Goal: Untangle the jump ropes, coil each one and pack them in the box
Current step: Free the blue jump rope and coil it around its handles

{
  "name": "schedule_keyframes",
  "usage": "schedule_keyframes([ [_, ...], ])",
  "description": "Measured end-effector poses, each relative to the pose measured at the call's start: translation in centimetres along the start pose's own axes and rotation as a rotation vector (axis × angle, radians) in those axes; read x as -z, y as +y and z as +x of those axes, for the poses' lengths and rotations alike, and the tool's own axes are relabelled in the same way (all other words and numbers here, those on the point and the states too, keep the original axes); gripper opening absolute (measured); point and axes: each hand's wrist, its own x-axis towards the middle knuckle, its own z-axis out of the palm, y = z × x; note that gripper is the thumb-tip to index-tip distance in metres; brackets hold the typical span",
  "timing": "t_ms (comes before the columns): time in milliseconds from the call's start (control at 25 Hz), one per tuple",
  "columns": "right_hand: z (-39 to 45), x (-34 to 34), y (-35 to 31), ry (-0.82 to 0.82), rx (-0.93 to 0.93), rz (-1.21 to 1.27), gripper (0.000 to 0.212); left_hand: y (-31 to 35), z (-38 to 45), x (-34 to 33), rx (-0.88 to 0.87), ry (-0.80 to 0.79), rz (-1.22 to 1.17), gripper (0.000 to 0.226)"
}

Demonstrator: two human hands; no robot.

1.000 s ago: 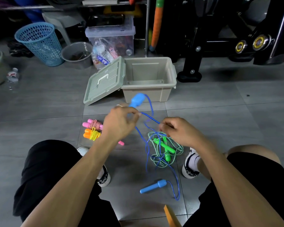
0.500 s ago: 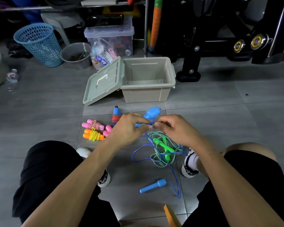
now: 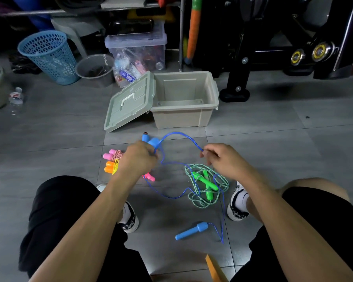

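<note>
Beige box [image 3: 184, 117]: stands open on the grey tiled floor [image 3: 273, 159], beyond the hands; its visible interior holds nothing. Its grey-green lid [image 3: 128, 104] leans tilted against the box's left wall, lower edge on the floor.

Blue jump rope [image 3: 179, 135]: one blue handle [image 3: 154, 142] is gripped in the left hand [image 3: 139, 157], fingers curled round it; the right hand [image 3: 222, 157] pinches the cord between thumb and fingers, so that the cord arches between the two hands. The rest trails down across the floor to the second blue handle [image 3: 192, 231], lying between the person's shoes.

Green jump rope [image 3: 206, 184]: loose tangle on the floor below the right hand, its two green handles lying inside the coils; the blue cord passes through or over it, which cannot be told.

Pink bundle [image 3: 113, 154] and orange bundle [image 3: 111, 166]: coiled, side by side on the floor just left of the left hand.

Blue mesh basket [image 3: 49, 58]: upright, far left; contents not discernible.

Grey bucket [image 3: 95, 68]: beside the basket, dark matter inside.

Clear lidded bin [image 3: 137, 51]: behind the lid, packed with mixed packets.
</note>
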Motion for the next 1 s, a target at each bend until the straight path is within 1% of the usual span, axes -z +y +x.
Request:
schedule_keyframes([
  [40,0.0,0.1,-0.4,0.029,0.039,0.038,0.019,0.0,-0.1,-0.3,0.037,-0.069,0.070,0.011],
  [80,0.0,0.2,-0.9,0.033,0.076,0.057,0.018,0.2,-0.3,-0.6,0.034,-0.100,0.035,0.007],
  [120,0.0,0.1,-1.3,0.019,0.119,0.054,0.016,0.5,-0.6,-0.8,-0.014,-0.098,-0.055,0.013],
  [200,-0.2,-0.3,-2.2,-0.021,0.198,0.039,0.016,1.3,-1.4,-0.9,-0.200,-0.080,-0.213,0.022],
  [280,-0.3,-0.6,-2.7,-0.033,0.225,0.089,0.018,2.1,-2.0,-1.1,-0.361,-0.089,-0.300,0.018],
  [360,-0.4,-0.5,-2.6,-0.039,0.200,0.160,0.019,2.7,-2.4,-1.2,-0.425,-0.046,-0.346,0.011],
  [400,-0.3,-0.4,-2.4,-0.048,0.165,0.184,0.020,2.9,-2.5,-1.1,-0.427,-0.011,-0.393,0.009],
  [480,-0.2,-0.1,-1.8,-0.093,0.070,0.199,0.023,2.9,-2.2,-0.6,-0.378,0.054,-0.533,0.008],
  [560,-0.1,0.0,-0.8,-0.121,-0.009,0.133,0.023,2.7,-1.8,0.3,-0.341,0.122,-0.676,0.016],
  [640,0.1,0.2,-0.1,-0.094,-0.054,0.043,0.022,2.0,-1.2,0.8,-0.269,0.145,-0.747,0.019],
  [720,0.2,0.5,-0.2,-0.027,-0.043,0.064,0.022,0.9,-0.7,0.9,-0.133,0.053,-0.641,0.016],
  [800,0.0,0.8,-0.6,0.029,-0.003,0.130,0.023,-0.2,-0.3,0.6,-0.038,-0.106,-0.386,0.016],
  [840,-0.2,0.9,-0.9,0.030,0.021,0.164,0.023,-0.4,-0.4,0.4,-0.032,-0.168,-0.290,0.016],
  [880,-0.4,1.0,-1.2,0.012,0.048,0.187,0.023,-0.2,-0.7,0.2,-0.058,-0.199,-0.259,0.015],
  [1000,-0.9,1.3,-2.1,-0.066,0.136,0.195,0.023,1.4,-1.8,0.1,-0.156,-0.161,-0.438,0.007],
])
